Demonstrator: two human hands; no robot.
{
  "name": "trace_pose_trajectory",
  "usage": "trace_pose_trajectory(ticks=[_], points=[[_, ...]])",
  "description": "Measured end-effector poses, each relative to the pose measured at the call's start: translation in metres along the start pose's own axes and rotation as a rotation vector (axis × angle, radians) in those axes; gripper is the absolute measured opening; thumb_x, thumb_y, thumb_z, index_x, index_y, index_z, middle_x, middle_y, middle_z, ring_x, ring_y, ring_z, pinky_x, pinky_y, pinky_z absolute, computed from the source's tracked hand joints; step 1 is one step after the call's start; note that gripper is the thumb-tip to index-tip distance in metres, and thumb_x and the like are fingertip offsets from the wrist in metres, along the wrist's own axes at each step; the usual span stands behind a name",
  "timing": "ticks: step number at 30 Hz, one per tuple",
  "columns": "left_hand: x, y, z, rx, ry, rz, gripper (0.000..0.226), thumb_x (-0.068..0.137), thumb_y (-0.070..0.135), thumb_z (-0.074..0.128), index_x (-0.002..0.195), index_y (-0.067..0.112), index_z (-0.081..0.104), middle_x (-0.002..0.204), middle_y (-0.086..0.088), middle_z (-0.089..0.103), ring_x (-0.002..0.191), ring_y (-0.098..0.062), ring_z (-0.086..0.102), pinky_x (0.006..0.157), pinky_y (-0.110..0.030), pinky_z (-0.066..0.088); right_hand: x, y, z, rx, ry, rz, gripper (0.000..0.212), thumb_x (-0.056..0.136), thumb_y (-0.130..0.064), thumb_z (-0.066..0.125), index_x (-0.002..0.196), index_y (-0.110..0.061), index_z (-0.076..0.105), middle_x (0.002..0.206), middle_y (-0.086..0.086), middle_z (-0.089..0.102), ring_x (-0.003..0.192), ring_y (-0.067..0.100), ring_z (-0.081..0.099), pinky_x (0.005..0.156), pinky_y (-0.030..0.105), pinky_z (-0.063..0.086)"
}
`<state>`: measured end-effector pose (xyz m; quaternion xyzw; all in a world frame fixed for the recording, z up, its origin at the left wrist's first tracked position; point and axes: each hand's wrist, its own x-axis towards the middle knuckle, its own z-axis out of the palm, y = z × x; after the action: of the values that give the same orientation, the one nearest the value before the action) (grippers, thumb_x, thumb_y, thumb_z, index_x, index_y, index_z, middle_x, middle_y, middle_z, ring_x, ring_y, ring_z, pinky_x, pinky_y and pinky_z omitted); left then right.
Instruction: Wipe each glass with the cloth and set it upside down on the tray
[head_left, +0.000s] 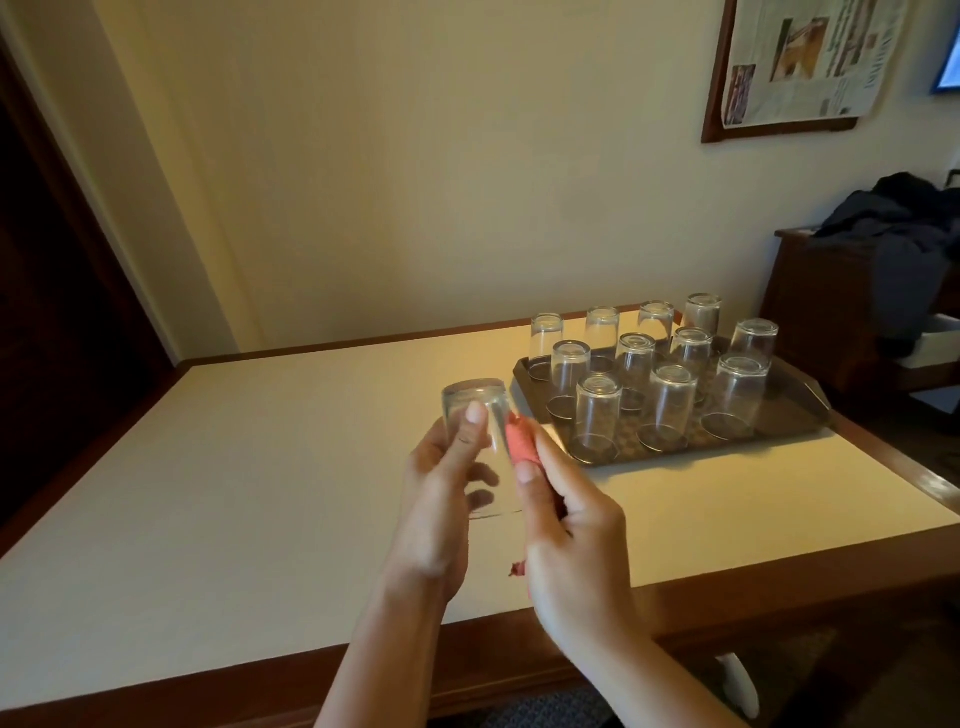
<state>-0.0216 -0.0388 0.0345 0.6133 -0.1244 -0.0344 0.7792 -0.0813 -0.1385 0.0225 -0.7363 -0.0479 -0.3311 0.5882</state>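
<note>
My left hand (441, 499) grips a clear glass (480, 415) in the air above the table, its base pointing up and away. My right hand (566, 530) pinches a pink cloth (519, 444) and presses it against the glass's right side. A frayed end of the cloth hangs out below my right palm. To the right, a brown tray (795, 410) holds several clear glasses (670, 405) standing upside down in rows.
The table (234, 493) has a pale top with a dark wooden rim. A dark wooden cabinet (821, 306) with dark clothing heaped on it stands at the far right. A framed newspaper (800, 62) hangs on the wall.
</note>
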Motion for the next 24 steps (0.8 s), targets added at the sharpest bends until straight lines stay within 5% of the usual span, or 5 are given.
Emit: trace_pose_trajectory(ticks=[6, 12, 17, 21, 24], points=[[-0.001, 0.006, -0.008, 0.074, -0.252, -0.086, 0.033, 0.098, 0.048, 0.056, 0.127, 0.039, 0.070, 0.121, -0.014, 0.072, 0.097, -0.036, 0.068, 0.089, -0.048, 0.053, 0.028, 0.004, -0.014, 0.128, 0.033, 0.152, 0.036, 0.100, -0.035, 0.052, 0.134, -0.045, 0.054, 0.097, -0.016, 0.068, 0.072, -0.002, 0.060, 0.063, 0.017, 0.048], [0.001, 0.000, -0.003, 0.088, -0.017, 0.069, 0.048, 0.090, 0.063, 0.058, 0.130, 0.037, 0.066, 0.105, -0.002, 0.066, 0.085, -0.020, 0.060, 0.078, -0.036, 0.048, 0.003, -0.002, -0.006, 0.133, -0.055, 0.112, 0.037, 0.100, -0.030, 0.052, 0.129, -0.053, 0.053, 0.078, -0.020, 0.055, 0.051, -0.002, 0.049, 0.047, 0.014, 0.043], [-0.005, 0.001, -0.002, 0.018, -0.197, -0.024, 0.042, 0.095, 0.047, 0.059, 0.135, 0.038, 0.065, 0.113, -0.003, 0.072, 0.092, -0.026, 0.065, 0.082, -0.041, 0.051, 0.028, 0.005, -0.016, 0.153, 0.004, 0.155, 0.032, 0.098, -0.041, 0.053, 0.127, -0.053, 0.056, 0.105, -0.007, 0.071, 0.076, -0.005, 0.057, 0.067, 0.018, 0.048], [-0.005, -0.002, -0.004, 0.043, -0.019, 0.081, 0.037, 0.089, 0.049, 0.068, 0.118, 0.028, 0.073, 0.101, -0.003, 0.067, 0.089, -0.022, 0.059, 0.079, -0.038, 0.047, 0.001, 0.007, 0.000, 0.083, -0.031, 0.062, 0.034, 0.102, -0.037, 0.050, 0.132, -0.052, 0.054, 0.086, -0.016, 0.063, 0.062, -0.007, 0.053, 0.059, 0.017, 0.046], [-0.011, -0.002, -0.008, 0.059, -0.157, 0.008, 0.047, 0.092, 0.060, 0.055, 0.132, 0.037, 0.063, 0.122, -0.009, 0.071, 0.107, -0.031, 0.067, 0.090, -0.045, 0.049, 0.011, 0.007, -0.005, 0.110, 0.000, 0.091, 0.031, 0.102, -0.034, 0.051, 0.127, -0.052, 0.055, 0.083, -0.025, 0.067, 0.069, -0.005, 0.063, 0.063, 0.014, 0.050]])
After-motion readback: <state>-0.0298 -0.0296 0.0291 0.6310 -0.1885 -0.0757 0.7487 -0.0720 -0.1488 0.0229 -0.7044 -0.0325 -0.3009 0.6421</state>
